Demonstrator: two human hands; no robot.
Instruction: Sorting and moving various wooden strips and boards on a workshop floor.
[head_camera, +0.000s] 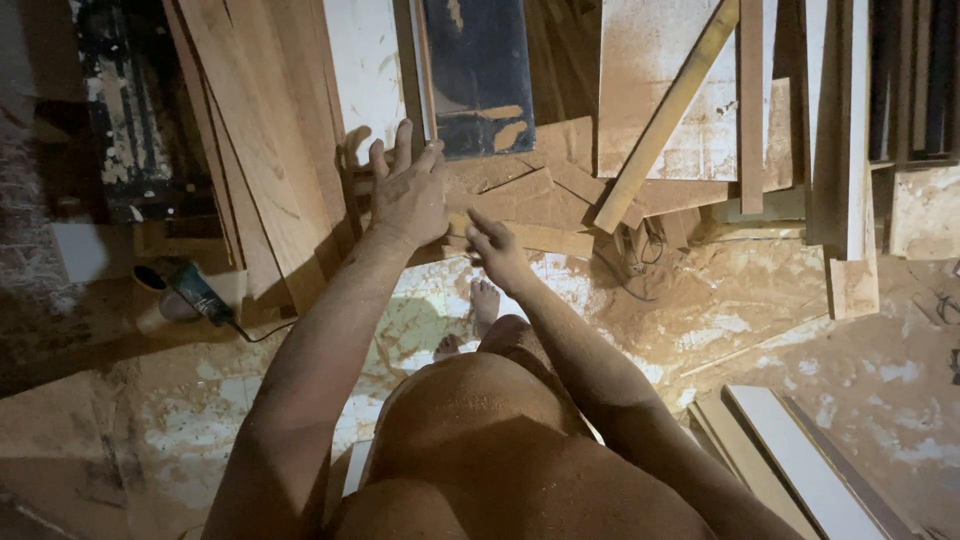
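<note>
Looking down from the head view, you have both arms stretched forward over a pile of offcuts (530, 195) lying on the sawdust-covered floor (760, 300); your left hand (408, 195) rests palm down on the pile's left end, fingers spread and flat, gripping nothing; your right hand (497, 250) sits just beside it, lower and to the right, fingers drawn together at the near edge of a strip (545, 238); whether they pinch it or merely touch cannot be told. The strip's long axis runs left to right across your view, extending away to the right of the right hand, which is the nearer of the two to it. A long batten (665, 115) leans diagonally over the pile beyond the strip; planks (270, 150) stand at the left; a power tool (190, 288) with its cord lies on the floor well apart to the left; your bare foot (484, 300) shows below the hands.
</note>
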